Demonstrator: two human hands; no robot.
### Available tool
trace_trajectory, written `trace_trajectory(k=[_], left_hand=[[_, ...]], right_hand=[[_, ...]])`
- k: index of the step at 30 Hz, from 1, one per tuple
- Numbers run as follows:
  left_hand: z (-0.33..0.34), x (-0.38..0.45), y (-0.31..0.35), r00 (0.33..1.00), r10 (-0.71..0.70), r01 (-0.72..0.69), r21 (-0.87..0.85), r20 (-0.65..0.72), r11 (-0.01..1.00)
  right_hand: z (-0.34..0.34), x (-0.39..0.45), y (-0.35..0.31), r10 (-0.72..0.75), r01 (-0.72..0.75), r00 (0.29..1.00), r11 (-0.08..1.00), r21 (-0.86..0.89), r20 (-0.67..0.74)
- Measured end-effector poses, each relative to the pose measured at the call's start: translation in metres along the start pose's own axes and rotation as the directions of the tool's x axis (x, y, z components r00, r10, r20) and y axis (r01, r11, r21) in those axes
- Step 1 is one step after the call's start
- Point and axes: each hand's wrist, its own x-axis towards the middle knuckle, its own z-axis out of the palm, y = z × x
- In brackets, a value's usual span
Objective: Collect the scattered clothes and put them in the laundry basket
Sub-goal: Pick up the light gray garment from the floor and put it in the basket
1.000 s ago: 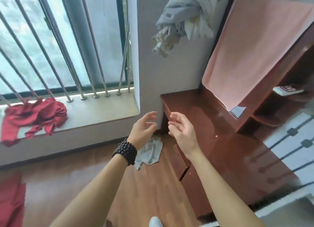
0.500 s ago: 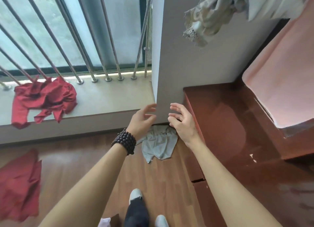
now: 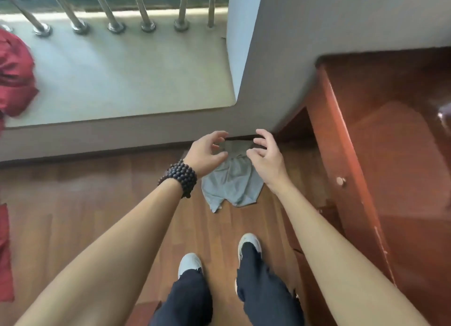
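Laundry basket out of frame. Wooden floor [image 3: 102, 203] fills lower view. Brown cabinet [image 3: 380, 179] right of grey garment [image 3: 231, 184]. Pale window ledge [image 3: 127, 77] behind garment, red garment [image 3: 14, 74] at ledge's left end, cut off by frame. Second red cloth [image 3: 5, 252] on floor far left of garment, mostly cropped. Grey garment lies crumpled on floor by wall base. Left hand [image 3: 205, 152] and right hand [image 3: 266, 160] above garment's top edge, fingers spread and curled, holding nothing. Beaded bracelet [image 3: 179, 177] on left wrist.
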Motion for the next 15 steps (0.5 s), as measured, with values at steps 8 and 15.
trace_trajectory(k=[8,15], left_hand=[[0.155,0.178,-0.251,0.992,-0.096,0.076,0.204,0.086,0.976],[0.253,0.288,-0.378,0.974,-0.201,0.119,0.519,0.105,0.847]], right_hand=[[0.109,0.214,0.269,0.146,-0.055,0.958,0.937,-0.344,0.246],[0.161,0.321,0.397,0.278,0.134,0.881,0.63,-0.765,0.383]])
